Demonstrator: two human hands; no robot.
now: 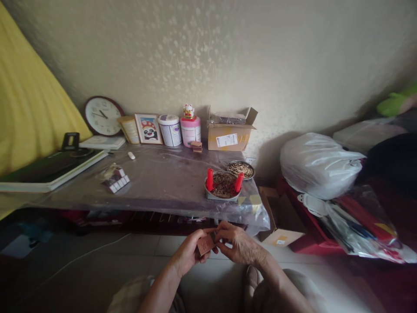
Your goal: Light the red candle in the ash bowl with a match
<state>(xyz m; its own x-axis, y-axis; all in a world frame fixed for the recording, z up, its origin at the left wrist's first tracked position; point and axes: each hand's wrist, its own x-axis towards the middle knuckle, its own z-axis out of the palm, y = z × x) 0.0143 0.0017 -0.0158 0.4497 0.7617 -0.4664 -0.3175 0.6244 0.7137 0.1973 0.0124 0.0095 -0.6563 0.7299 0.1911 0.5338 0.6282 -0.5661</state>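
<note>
A small brown matchbox (pixel 205 245) is held low in front of the table edge, above the floor. My left hand (pixel 193 248) wraps round it, thumb on the near upper side. At the box's right end the fingers of my right hand (pixel 235 241) are bent and pressed together against it; my fingers hide that end. On the table beyond, a metal tin (pixel 223 185) holds small dark bits, with two red clips (pixel 210 179) upright at its sides. Behind it sits a round dish (pixel 240 169) of thin pale sticks that look like matchsticks.
A plastic-covered table (pixel 169 178) carries a plastic-wrapped pack of small boxes (pixel 117 180), small brown boxes (pixel 196 146), canisters (pixel 170 130), a picture frame (pixel 149 129), a clock (pixel 103 115) and a cardboard box (pixel 230 137). Right stand an open carton (pixel 282 217) and white bags (pixel 317 165).
</note>
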